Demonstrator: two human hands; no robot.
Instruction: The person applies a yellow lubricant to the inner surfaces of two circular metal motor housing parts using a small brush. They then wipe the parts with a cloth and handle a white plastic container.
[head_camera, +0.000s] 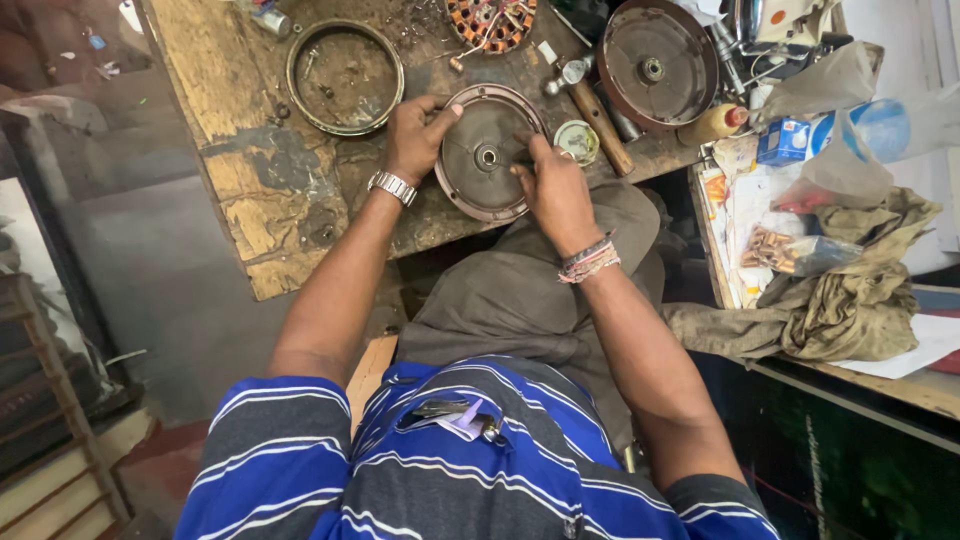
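Both hands down on a round metal cover plate (487, 152), lying flat near the front edge of the worn wooden bench (250, 190), hub hole facing up at its centre. Left hand (415, 135) clamped on the plate's left rim, fingers (440, 118) curled over the top edge, thumb pressing inward; steel wristwatch (392, 186) on that wrist. Right hand (555, 190) resting on the plate's right side, fingers bent and pinched together against the face near the hub; whether anything small sits between them, cannot tell. Braided bands (588, 262) around the right wrist.

Just behind the plate on the left, a shallow round metal ring pan (345, 77) with bits of grit inside. Farther back, a wound copper stator (490, 22) at the top edge of view. To the right, a second, reddish-brown round cover (652, 65), tilted up against clutter. Between the two covers, a wooden tool handle (600, 125) lying slantwise, and a small round open tin (577, 141) just beside the right hand's knuckles. Off to the far right, a crumpled olive rag (850, 300) heaped over papers, a clear plastic bag (850, 130) above it. Below, a grey cloth (510, 290) over the lap and a blue striped shirt (480, 470).
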